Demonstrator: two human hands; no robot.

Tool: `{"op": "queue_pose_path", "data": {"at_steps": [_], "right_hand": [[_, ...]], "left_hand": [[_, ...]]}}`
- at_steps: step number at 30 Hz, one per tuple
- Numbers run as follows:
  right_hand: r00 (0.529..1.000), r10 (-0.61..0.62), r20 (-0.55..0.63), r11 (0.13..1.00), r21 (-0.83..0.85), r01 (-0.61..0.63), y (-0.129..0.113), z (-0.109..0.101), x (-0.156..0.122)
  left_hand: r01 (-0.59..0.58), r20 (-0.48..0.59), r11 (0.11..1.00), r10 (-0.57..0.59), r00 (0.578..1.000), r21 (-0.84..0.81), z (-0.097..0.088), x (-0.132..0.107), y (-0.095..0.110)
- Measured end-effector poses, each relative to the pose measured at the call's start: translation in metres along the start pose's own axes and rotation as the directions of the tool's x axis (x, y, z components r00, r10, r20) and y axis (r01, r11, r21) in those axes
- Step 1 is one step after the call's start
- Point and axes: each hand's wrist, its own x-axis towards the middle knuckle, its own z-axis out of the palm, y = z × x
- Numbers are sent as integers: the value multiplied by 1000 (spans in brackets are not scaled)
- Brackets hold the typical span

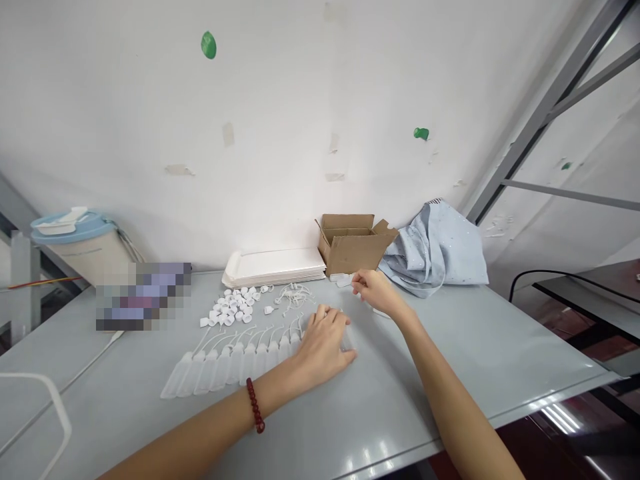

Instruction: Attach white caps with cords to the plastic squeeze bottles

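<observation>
My left hand (pixel 325 347) lies palm down, fingers apart, at the right end of a row of flat translucent plastic sleeves (pixel 215 370). Thin white strings trail from the tops of the sleeves, and the hand covers the last of them. Farther back, my right hand (pixel 375 291) has its thumb and fingers pinched together. A small clear plastic piece (pixel 341 280) shows right at its fingertips; whether it is gripped or only beside them I cannot tell. Behind the row are a heap of small white caps (pixel 233 307) and a tangle of white strings (pixel 294 295).
An open cardboard box (pixel 353 253) and a stack of white trays (pixel 275 265) stand against the wall. A pale blue cloth bag (pixel 435 250) is at the right. To the left are a pixelated device (pixel 145 297), its cable (pixel 90 367) and a blue-lidded bucket (pixel 83 247).
</observation>
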Motion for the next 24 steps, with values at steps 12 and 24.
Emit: {"op": "queue_pose_path", "data": {"at_steps": [12,24], "right_hand": [[971,212,115,921,-355,-159,6,-26,-8],[890,401,215,850,-451,-274,6,-35,-9]], "left_hand": [[-36,20,992,34,999,122,3,-5,-1],[-62,21,990,60,998,130,1,-7,-6]]}}
